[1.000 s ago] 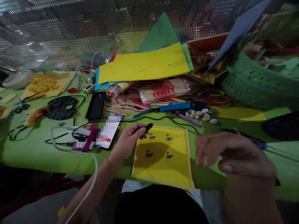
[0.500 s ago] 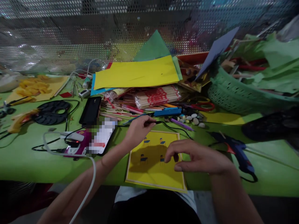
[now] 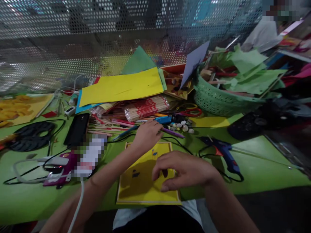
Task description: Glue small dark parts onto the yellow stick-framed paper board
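A yellow card [image 3: 143, 186] with small blue chair figures lies on the green table [image 3: 255, 168] right in front of me. My right hand [image 3: 184, 170] hovers over the card's right half with its fingers curled down, pinching a small dark piece between thumb and fingertips. My left hand [image 3: 147, 132] reaches past the card's far edge to the pencils and a blue tool [image 3: 164, 119]; its fingers are curled and whatever they hold is hidden. A few pale pebbles [image 3: 183, 126] lie just right of it.
A blue glue gun [image 3: 224, 152] with a black cord lies right of the card. A green basket [image 3: 213, 98] of paper scraps stands at the back right. Yellow sheets [image 3: 121, 87], a stick bundle [image 3: 145, 108], a black phone [image 3: 77, 129] and a magenta device [image 3: 63, 165] crowd the left.
My left hand moved forward from the card's corner to the pencils. My right hand came down and left over the card. The view swung right.
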`<action>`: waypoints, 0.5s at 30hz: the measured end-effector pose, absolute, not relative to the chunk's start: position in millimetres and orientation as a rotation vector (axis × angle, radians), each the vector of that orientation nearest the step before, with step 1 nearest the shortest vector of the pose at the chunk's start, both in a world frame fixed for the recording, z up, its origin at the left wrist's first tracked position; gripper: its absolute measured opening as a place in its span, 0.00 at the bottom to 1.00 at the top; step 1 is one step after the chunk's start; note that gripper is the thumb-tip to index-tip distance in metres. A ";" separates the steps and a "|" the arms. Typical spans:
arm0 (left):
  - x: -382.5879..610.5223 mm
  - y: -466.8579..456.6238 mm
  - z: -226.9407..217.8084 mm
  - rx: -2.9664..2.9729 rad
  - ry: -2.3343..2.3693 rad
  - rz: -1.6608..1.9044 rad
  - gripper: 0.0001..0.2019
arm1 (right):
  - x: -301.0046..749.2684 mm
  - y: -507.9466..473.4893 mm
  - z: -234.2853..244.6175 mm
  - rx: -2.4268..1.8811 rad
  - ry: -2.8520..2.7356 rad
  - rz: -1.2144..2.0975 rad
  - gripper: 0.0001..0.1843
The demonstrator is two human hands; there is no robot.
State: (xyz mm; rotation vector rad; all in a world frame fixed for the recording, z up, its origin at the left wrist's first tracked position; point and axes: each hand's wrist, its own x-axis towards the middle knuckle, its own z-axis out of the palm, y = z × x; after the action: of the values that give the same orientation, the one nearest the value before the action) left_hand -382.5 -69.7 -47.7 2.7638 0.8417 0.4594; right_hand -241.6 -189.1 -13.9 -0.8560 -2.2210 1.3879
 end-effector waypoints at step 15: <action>-301.4 -35.9 -50.3 3.037 0.726 0.377 0.08 | -241.4 -188.7 -17.5 -0.807 -2.298 1.263 0.16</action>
State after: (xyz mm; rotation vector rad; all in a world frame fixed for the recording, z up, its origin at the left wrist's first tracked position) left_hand -301.4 -35.9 -50.3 3.0371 0.7261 0.3767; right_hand -241.4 -188.7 -17.5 -0.8071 -2.2975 1.2631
